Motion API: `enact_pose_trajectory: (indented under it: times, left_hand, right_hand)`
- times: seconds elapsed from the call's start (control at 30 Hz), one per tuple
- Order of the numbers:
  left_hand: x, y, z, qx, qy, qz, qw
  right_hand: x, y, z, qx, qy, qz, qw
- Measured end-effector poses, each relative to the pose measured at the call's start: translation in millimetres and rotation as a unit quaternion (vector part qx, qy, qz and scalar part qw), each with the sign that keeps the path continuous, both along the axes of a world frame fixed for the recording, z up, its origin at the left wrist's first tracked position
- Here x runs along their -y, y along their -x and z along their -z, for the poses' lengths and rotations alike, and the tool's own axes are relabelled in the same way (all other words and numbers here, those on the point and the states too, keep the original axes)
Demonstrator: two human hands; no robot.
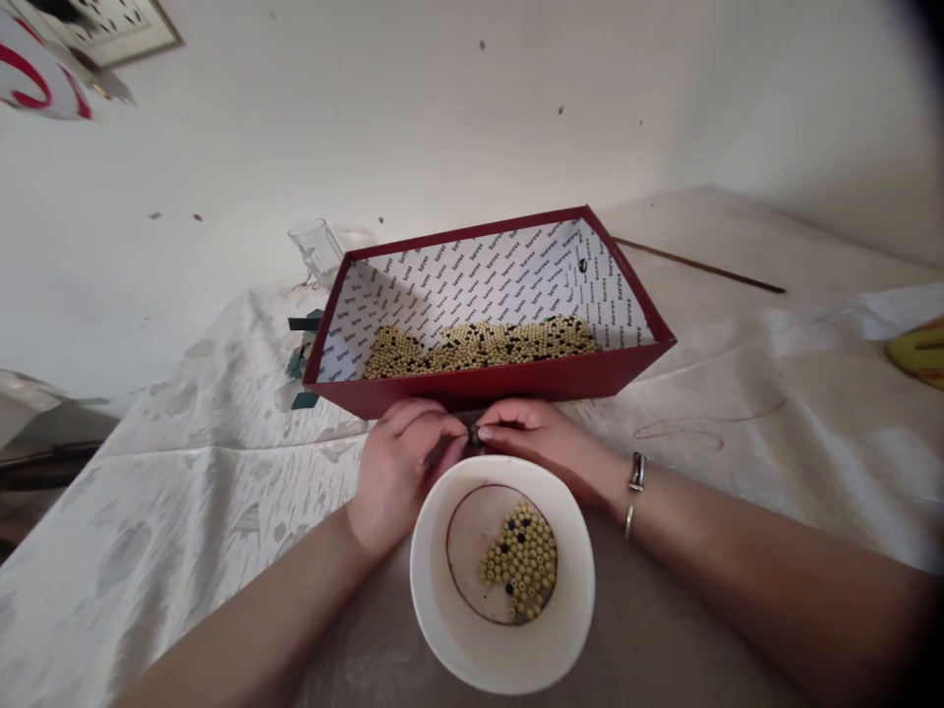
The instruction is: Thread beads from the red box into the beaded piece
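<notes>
My left hand (405,457) and my right hand (527,433) meet behind a white bowl (435,629), fingertips pinched around a small dark piece (474,436) too small to name. Inside the bowl lie yellowish beads (527,565) with a few dark ones among them, gathered toward its right side. Just beyond my fingers stands a red box (501,379) with a printed white lining, its floor covered in many more yellowish and dark beads (487,344). A metal bracelet (634,492) sits on my right wrist.
A clear glass (317,251) and dark green pieces (304,359) stand left of the box. A thin brown stick (700,264) lies behind it at the right. Loose reddish thread (685,431) and a yellow object (918,354) rest on the pale tablecloth (782,393). A wall (413,128) rises behind.
</notes>
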State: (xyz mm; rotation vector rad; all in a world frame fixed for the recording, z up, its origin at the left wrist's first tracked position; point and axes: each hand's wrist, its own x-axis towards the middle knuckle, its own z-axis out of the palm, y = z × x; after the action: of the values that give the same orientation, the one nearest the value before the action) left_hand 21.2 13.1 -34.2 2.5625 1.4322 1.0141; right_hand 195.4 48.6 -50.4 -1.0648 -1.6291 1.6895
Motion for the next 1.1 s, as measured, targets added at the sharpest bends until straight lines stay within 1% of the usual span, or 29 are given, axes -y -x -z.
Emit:
enact_pose_trajectory:
  times: [0.13,0.33,0.5,0.67,0.8,0.9,0.97,1.1]
  left_hand:
    - [0.3,-0.2,-1.5,-0.031,-0.019,0.025,0.999]
    - [-3.6,1.9,-1.2,-0.029,-0.059,0.009,0.998]
    - [-3.1,1.8,-0.6,-0.051,-0.045,0.033,0.997]
    - [-2.8,1.9,-1.9,-0.044,-0.063,0.009,0.997]
    - [-3.1,2.8,-1.8,-0.063,-0.052,0.028,0.996]
    - [-4.0,4.6,-1.5,-0.059,-0.077,0.010,0.995]
    - [-4.1,5.2,-1.4,-0.056,-0.084,0.004,0.995]
    - [-3.3,4.2,-1.4,-0.072,-0.062,0.034,0.995]
  right_hand:
    - [-0.5,-0.5,-0.2,0.011,-0.032,-0.013,0.999]
    - [0.0,-0.2,2.2,0.012,-0.029,-0.011,0.999]
    - [1.7,-1.4,1.6,0.011,-0.033,-0.014,0.999]
    - [2.1,-2.0,1.3,0.003,-0.023,-0.009,1.000]
    - [1.5,-1.9,1.8,0.001,-0.027,-0.010,1.000]
    - [1.1,-1.2,2.1,-0.003,-0.003,-0.011,1.000]
    - [0.7,-0.7,1.7,-0.003,-0.002,-0.012,1.000]
    - [-0.1,-0.2,0.1,0.002,-0.026,-0.009,1.000]
